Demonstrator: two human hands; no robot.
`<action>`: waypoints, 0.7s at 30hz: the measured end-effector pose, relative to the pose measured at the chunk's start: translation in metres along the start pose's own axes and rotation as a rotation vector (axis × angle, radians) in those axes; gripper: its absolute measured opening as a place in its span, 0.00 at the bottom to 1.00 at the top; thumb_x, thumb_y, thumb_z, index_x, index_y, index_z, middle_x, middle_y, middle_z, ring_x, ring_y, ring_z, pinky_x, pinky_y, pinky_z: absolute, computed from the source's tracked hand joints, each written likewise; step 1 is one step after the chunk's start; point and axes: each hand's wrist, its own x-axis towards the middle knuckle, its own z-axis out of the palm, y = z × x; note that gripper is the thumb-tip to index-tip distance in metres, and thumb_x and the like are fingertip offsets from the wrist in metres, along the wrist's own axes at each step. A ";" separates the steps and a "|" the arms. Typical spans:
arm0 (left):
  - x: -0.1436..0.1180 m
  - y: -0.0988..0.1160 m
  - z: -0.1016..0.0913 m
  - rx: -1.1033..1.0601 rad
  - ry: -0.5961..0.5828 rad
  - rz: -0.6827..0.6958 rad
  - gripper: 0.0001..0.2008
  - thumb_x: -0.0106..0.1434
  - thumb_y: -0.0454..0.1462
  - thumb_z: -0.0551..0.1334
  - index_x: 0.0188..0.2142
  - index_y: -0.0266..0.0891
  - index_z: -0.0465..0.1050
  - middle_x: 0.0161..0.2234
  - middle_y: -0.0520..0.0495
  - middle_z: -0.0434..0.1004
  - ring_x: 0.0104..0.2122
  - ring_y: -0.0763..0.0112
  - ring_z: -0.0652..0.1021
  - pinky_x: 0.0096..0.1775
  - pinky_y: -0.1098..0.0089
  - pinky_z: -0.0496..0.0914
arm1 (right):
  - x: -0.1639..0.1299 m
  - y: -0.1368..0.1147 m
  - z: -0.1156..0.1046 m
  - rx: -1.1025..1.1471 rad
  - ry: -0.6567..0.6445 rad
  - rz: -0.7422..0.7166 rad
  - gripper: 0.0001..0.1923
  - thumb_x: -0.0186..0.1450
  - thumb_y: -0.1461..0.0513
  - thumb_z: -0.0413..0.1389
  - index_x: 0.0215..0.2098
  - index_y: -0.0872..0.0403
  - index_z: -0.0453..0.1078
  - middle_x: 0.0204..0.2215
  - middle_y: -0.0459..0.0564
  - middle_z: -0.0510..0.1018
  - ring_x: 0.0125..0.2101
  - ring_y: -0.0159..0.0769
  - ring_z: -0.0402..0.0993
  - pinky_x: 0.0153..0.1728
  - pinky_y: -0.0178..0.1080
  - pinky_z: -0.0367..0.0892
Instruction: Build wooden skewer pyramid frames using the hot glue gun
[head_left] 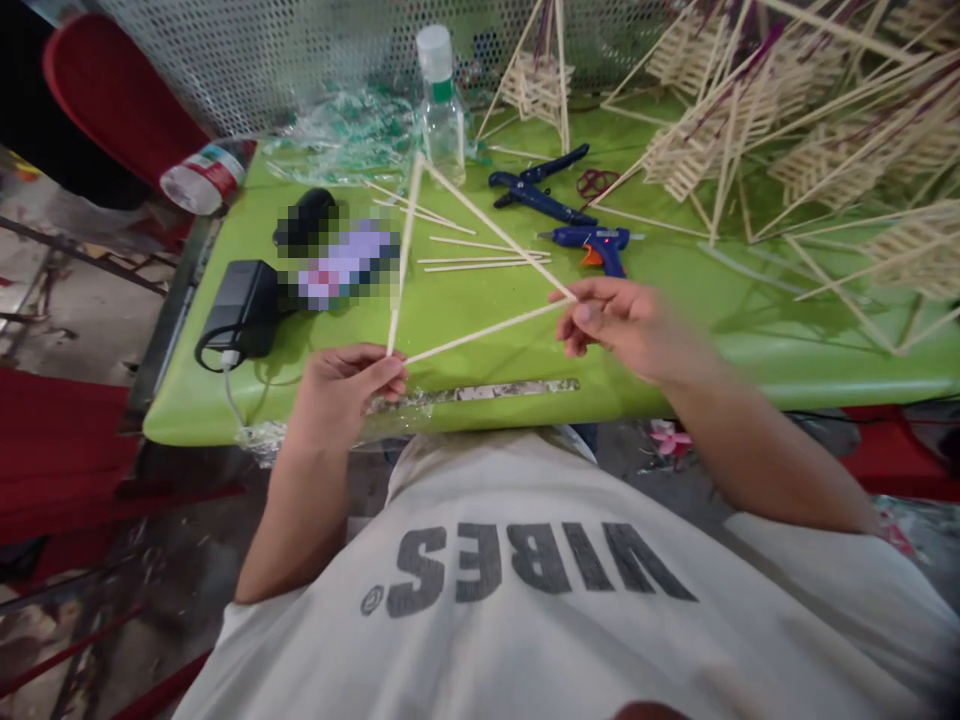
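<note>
A triangle of thin wooden sticks (pixel 491 327) is held up over the green table by two of its corners. My left hand (pixel 349 385) pinches the near left corner, where two sticks meet. At the right corner, my right hand (pixel 619 325) grips the joint between thumb and fingers. The third corner points away from me, in front of a clear bottle (pixel 442 125). Beneath the triangle lie several loose sticks (pixel 484 262). A blue glue gun (pixel 600 243) with an orange trigger rests just beyond my right hand.
Blue cutters (pixel 540 190) and dark red rubber bands (pixel 596 183) lie behind the glue gun. Several stick structures (pixel 810 130) crowd the right side of the green table (pixel 750 360). A black adapter (pixel 241 305) with a cable sits left. A flat strip (pixel 517 390) lies near the front edge.
</note>
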 end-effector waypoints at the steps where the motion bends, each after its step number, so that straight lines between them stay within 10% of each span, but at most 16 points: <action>1: 0.001 0.000 -0.005 -0.030 0.045 -0.003 0.11 0.49 0.40 0.86 0.30 0.44 0.91 0.26 0.46 0.87 0.22 0.71 0.82 0.24 0.74 0.79 | 0.003 0.003 -0.005 -0.094 -0.016 -0.007 0.30 0.70 0.34 0.75 0.54 0.45 0.86 0.39 0.52 0.89 0.32 0.43 0.85 0.37 0.49 0.82; 7: -0.008 -0.001 -0.026 -0.109 0.216 0.120 0.12 0.48 0.39 0.87 0.30 0.45 0.90 0.27 0.49 0.88 0.23 0.75 0.82 0.26 0.77 0.79 | 0.003 0.016 -0.015 -0.821 -0.139 -0.247 0.14 0.80 0.56 0.61 0.50 0.49 0.91 0.49 0.59 0.90 0.45 0.52 0.87 0.53 0.54 0.80; 21: 0.000 -0.024 -0.029 -0.098 0.199 0.118 0.08 0.55 0.38 0.83 0.34 0.41 0.90 0.28 0.48 0.88 0.24 0.75 0.84 0.27 0.78 0.81 | 0.008 0.009 -0.002 -1.034 -0.273 -0.108 0.13 0.76 0.69 0.54 0.46 0.52 0.80 0.47 0.60 0.86 0.44 0.50 0.81 0.46 0.48 0.70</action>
